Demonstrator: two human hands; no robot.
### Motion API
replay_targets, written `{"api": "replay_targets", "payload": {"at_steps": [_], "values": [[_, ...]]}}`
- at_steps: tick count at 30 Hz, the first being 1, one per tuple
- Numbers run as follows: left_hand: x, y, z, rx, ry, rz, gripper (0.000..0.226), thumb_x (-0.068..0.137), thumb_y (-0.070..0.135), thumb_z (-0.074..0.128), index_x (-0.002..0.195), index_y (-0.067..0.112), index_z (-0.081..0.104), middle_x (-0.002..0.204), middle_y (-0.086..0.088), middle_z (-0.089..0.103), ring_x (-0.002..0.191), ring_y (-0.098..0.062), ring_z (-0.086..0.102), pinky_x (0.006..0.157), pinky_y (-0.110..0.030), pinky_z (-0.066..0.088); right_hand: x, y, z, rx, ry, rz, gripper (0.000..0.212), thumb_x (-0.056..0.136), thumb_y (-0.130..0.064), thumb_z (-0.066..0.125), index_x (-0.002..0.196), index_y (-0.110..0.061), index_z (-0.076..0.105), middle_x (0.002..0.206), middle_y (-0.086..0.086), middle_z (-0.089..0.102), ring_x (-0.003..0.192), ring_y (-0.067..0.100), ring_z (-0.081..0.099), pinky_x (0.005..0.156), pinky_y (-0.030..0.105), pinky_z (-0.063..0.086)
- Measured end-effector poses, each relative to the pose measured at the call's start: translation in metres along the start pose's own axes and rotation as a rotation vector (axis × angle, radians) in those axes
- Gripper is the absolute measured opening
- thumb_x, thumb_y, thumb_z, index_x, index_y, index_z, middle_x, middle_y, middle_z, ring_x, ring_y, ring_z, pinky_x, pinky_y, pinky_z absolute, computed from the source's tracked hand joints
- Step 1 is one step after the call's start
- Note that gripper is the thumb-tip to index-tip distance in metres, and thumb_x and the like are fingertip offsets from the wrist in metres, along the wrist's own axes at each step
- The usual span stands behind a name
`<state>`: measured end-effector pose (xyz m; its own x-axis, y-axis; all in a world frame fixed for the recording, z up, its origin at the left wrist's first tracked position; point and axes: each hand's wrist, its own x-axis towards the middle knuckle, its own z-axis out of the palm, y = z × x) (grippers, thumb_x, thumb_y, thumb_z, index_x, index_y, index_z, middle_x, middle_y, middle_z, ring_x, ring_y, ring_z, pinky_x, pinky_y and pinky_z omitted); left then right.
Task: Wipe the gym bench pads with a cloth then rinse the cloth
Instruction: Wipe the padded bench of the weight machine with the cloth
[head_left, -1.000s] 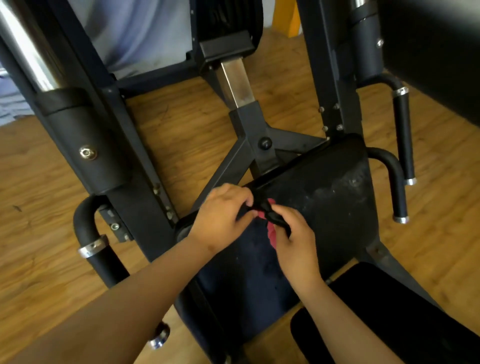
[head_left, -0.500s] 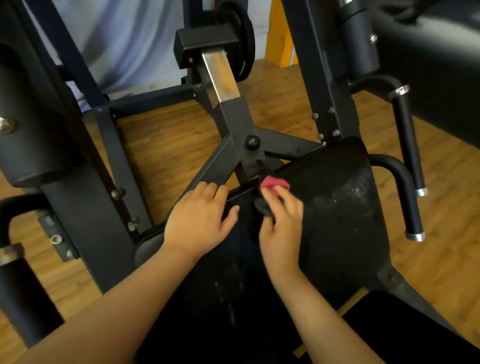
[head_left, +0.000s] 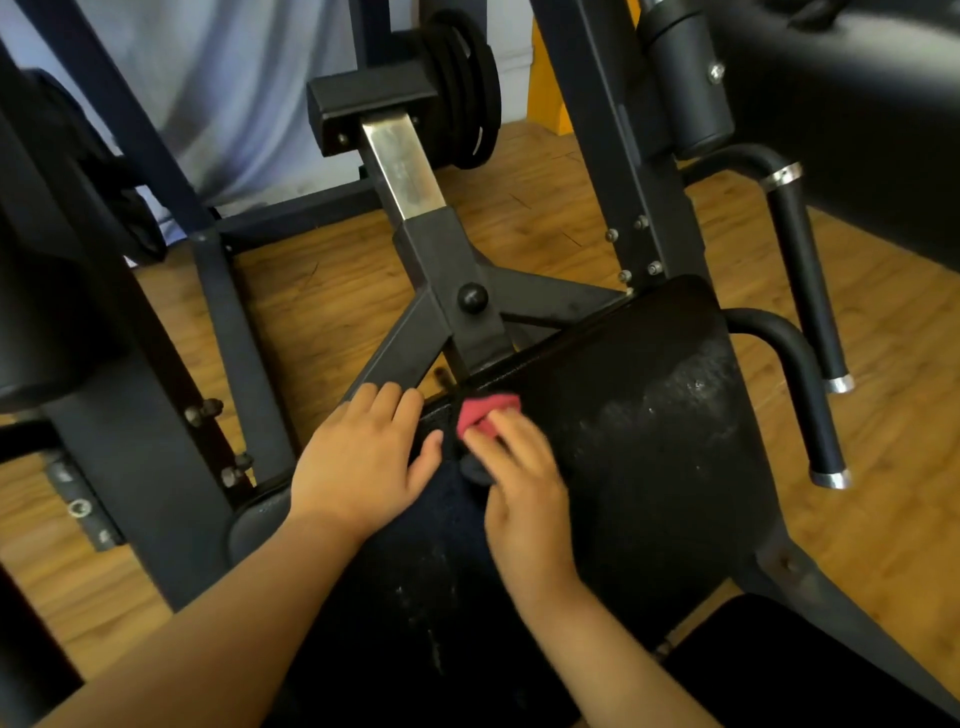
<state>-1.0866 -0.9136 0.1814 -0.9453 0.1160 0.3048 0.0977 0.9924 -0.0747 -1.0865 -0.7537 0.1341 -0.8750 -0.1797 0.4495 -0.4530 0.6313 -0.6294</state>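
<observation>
A black bench pad (head_left: 649, 457) with pale smears fills the lower middle of the head view. A small red and dark cloth (head_left: 485, 410) lies on the pad near its far edge. My right hand (head_left: 519, 483) presses the cloth onto the pad with straight fingers; the hand is blurred. My left hand (head_left: 363, 457) rests flat on the pad's far left edge, fingers straight, just left of the cloth. Part of the cloth is hidden under my right fingers.
The machine's dark steel frame (head_left: 447, 280) rises behind the pad, with a knob (head_left: 471, 297) and weight plates (head_left: 462, 88). Two padded handles (head_left: 800, 384) stick out at the right. A second black pad (head_left: 810, 670) lies at the bottom right. Wood floor (head_left: 893, 415) surrounds it.
A second ago both hands pinched the bunched cloth. My left hand has let go and lies flat on the pad, and my right hand now presses the cloth near the far edge.
</observation>
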Motion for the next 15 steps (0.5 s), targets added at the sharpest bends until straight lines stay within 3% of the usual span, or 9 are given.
{"api": "replay_targets", "payload": {"at_steps": [3,6,9,12,15], "values": [[0.0,0.0,0.0,0.015,-0.005,0.005,0.04,0.091,0.044,0.035,0.094,0.012,0.06,0.083,-0.004,0.057,0.075,-0.023,0.055,0.06,-0.034,0.047,0.001,0.006,-0.009,0.041,-0.019,-0.067,0.053,0.074,0.017,0.064,0.119,-0.013,0.066,0.132,0.005,0.057,0.13,0.02,0.046,0.103,0.036,0.046],[0.001,0.0,-0.001,0.024,-0.013,0.0,0.039,0.091,0.044,0.035,0.093,0.013,0.059,0.083,-0.004,0.057,0.075,-0.023,0.055,0.06,-0.034,0.047,0.041,0.015,-0.017,0.059,0.102,0.017,0.055,0.076,0.02,0.056,0.122,-0.01,0.065,0.133,0.009,0.056,0.131,0.023,0.044,0.11,0.022,0.033],[0.001,0.001,-0.001,0.023,-0.022,0.002,0.039,0.091,0.044,0.036,0.094,0.013,0.059,0.084,-0.004,0.057,0.076,-0.024,0.055,0.062,-0.035,0.047,0.038,0.003,-0.007,0.021,0.03,-0.003,0.051,0.078,0.013,0.053,0.121,-0.012,0.065,0.134,0.006,0.056,0.133,0.022,0.043,0.111,0.035,0.035],[0.001,0.001,0.0,0.026,-0.015,0.006,0.038,0.091,0.043,0.038,0.097,0.012,0.06,0.084,-0.004,0.057,0.076,-0.024,0.055,0.062,-0.035,0.047,0.001,-0.004,0.001,0.021,-0.044,-0.045,0.049,0.077,0.009,0.059,0.12,-0.014,0.065,0.133,0.004,0.057,0.132,0.019,0.045,0.111,0.037,0.034],[0.0,0.002,-0.002,0.012,0.007,0.017,0.036,0.091,0.038,0.038,0.098,0.01,0.06,0.084,-0.005,0.057,0.075,-0.024,0.055,0.062,-0.034,0.047,-0.01,0.0,-0.01,0.047,-0.099,-0.116,0.054,0.074,0.015,0.065,0.12,-0.013,0.065,0.132,0.003,0.058,0.13,0.02,0.046,0.106,0.04,0.042]]}}
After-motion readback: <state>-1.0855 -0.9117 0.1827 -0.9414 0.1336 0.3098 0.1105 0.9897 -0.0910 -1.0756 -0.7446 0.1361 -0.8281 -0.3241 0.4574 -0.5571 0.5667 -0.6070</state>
